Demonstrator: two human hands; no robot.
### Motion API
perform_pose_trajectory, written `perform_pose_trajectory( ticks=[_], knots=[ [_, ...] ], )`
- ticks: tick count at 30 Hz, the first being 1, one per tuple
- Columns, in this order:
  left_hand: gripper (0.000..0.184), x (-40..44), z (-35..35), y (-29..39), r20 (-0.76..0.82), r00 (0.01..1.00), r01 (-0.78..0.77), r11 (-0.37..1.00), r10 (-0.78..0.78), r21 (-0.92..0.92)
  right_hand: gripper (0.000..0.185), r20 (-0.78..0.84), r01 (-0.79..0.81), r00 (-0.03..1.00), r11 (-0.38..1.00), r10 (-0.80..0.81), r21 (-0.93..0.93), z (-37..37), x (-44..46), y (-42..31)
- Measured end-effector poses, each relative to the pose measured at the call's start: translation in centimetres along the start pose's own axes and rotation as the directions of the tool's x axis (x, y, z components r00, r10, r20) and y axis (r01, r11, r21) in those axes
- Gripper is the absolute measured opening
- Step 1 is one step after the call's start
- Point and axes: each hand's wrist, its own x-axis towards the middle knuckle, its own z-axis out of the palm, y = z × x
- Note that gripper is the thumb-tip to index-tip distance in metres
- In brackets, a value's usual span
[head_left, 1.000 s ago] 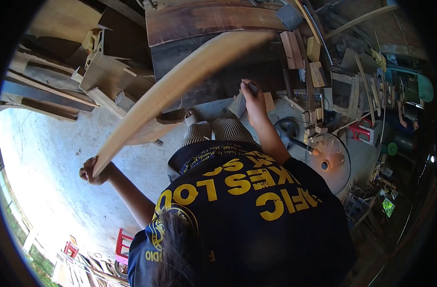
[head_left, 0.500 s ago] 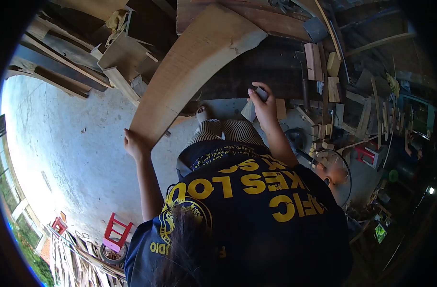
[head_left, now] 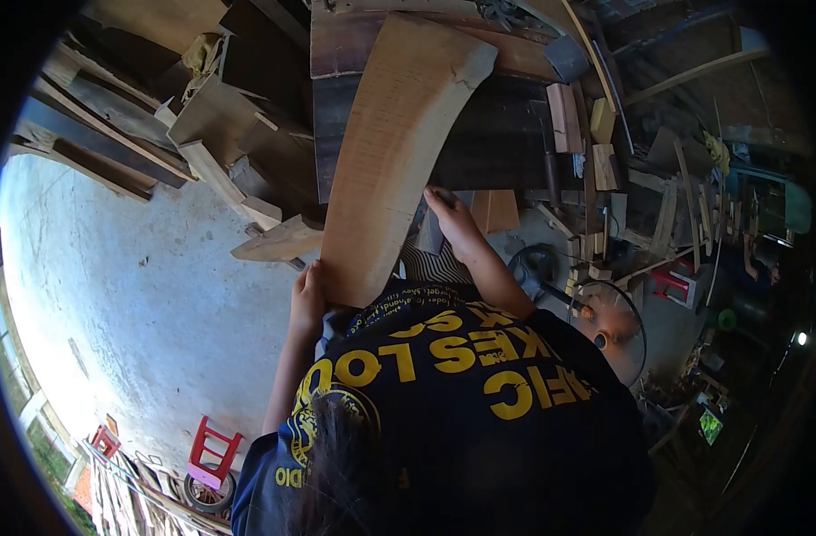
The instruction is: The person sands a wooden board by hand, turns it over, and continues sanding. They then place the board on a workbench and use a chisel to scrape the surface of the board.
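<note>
A long curved wooden board slants up from my lap onto the dark workbench, its far end resting over the bench top. My left hand is closed on the board's near left corner. Beside the board's right edge is my right hand, its fingers closed around a small dark grey block, mostly hidden by the fingers. Under the board on the left, another piece of wood sticks out.
Several wood blocks and a dark-handled tool lie on the bench's right side. A fan stands right of me. Scrap boards lean at the left. A red stool is behind me at the left.
The board has turned more upright and its near end has shifted right, with my left hand on it. My right hand has moved left and down to the board's edge.
</note>
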Motion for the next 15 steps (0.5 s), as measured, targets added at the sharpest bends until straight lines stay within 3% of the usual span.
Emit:
perform_pose_trajectory(
  ticks=[2, 5, 7, 11, 15],
  knots=[
    [0.049, -0.3, -0.4, 1.6, 0.246, 0.962, 0.126, 0.992, -0.121, -0.003, 0.041, 0.025, -0.012, 1.000, 0.995, 0.010, 0.098, 0.5, -0.7, -0.6],
    [0.055, 0.3, -1.0, 1.8, 0.360, 0.924, 0.133, 0.991, -0.130, 0.017, 0.036, 0.027, 0.045, 0.998, 0.990, -0.049, 0.133, 0.8, -1.7, -1.3],
    [0.058, 0.2, -0.7, 2.5, 0.385, 0.908, 0.156, 0.986, -0.165, 0.054, 0.036, 0.010, 0.101, 0.995, 0.982, -0.104, 0.158, 0.8, -1.8, -1.4],
    [0.064, 0.3, 0.5, 4.1, 0.408, 0.886, 0.165, 0.973, -0.219, 0.164, 0.040, 0.021, 0.050, 0.998, 0.984, -0.054, 0.172, 0.4, -2.3, -2.2],
    [0.065, 1.9, 1.6, 3.1, 0.385, 0.915, 0.061, 0.985, -0.119, 0.159, 0.036, 0.042, 0.042, 0.998, 0.990, -0.048, 0.136, -0.3, -1.7, -2.0]
  ],
)
